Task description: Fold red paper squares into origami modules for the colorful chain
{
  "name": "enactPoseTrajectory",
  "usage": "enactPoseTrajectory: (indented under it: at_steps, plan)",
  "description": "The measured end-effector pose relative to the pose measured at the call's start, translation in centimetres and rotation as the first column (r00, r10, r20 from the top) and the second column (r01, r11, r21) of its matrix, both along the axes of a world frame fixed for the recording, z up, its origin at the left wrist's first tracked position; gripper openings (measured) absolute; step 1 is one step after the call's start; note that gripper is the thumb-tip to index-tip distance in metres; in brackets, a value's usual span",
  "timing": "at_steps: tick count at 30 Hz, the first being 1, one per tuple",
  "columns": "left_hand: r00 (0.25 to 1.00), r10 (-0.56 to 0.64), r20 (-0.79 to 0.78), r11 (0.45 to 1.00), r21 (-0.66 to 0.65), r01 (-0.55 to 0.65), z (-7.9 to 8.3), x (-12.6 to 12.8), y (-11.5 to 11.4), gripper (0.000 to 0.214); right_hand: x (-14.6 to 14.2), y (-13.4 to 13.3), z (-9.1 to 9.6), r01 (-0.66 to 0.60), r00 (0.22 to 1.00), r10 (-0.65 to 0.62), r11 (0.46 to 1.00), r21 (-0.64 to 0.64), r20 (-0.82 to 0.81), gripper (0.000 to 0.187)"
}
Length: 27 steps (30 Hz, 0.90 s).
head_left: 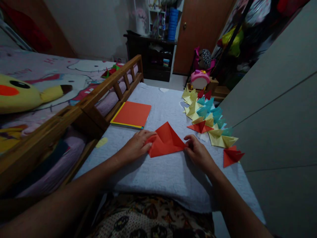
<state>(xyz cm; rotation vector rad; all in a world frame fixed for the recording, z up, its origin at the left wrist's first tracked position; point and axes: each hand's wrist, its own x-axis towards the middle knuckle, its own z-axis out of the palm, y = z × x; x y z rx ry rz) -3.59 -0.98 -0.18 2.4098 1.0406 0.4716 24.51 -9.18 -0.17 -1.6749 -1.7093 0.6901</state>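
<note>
Folded red paper (168,140) on the bench (160,178), in front and right of the paper stack (132,114), between both hands, left hand (138,144) loosely spread on its left side, right hand (197,150) pinching its right corner

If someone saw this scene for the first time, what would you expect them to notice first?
Probably the red paper, partly folded, on the pale cloth between the left hand and the right hand. Next, perhaps, the yellow, blue and red folded shapes lined up along the cloth's right side. The yellow plush also stands out at far left, beyond the wooden rail.
</note>
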Motion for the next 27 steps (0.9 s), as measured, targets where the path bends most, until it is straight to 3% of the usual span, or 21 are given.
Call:
enactPoseTrajectory:
  at_steps: [3,8,11,13,16,19,22,27]
  plan:
    - [0.999,0.046,0.024,0.998,0.043,-0.047,0.0,0.1,0.7,0.047,0.6,0.8,0.0,-0.061,0.997,0.06,0.998,-0.008,-0.046,0.026]
    - [0.974,-0.114,0.193,0.979,-0.145,0.143,1.6,0.8,1.2,0.037,1.8,2.2,-0.2,-0.147,0.985,0.146,0.989,-0.012,-0.093,0.03]
    - [0.969,-0.111,0.223,0.956,-0.243,0.165,2.4,1.3,0.9,0.028,1.4,2.4,0.4,-0.048,0.998,0.041,0.988,0.15,0.05,0.033]
    - [0.968,-0.065,0.241,0.955,-0.266,0.13,2.5,1.6,0.5,0.031,0.3,1.9,1.1,-0.029,0.982,-0.035,0.944,0.328,0.188,0.041]
    - [0.964,-0.01,0.265,0.96,-0.268,0.084,2.2,2.1,0.1,0.038,-2.1,0.8,1.9,-0.229,0.941,0.118,0.913,0.337,0.318,0.06]
    - [0.952,0.033,0.304,0.96,-0.275,0.055,2.0,2.3,-0.2,0.041,-4.3,-0.1,2.1,-0.346,0.909,0.245,0.895,0.282,0.339,0.063]
    - [0.949,0.077,0.305,0.965,-0.262,0.006,1.8,2.4,-0.7,0.044,-5.2,-0.3,1.8,-0.355,0.894,0.232,0.889,0.29,0.383,0.055]
    - [0.956,0.13,0.262,0.956,-0.288,-0.051,0.7,1.9,-1.6,0.051,-4.1,-0.9,1.3,-0.38,0.821,0.142,0.859,0.343,0.553,0.022]
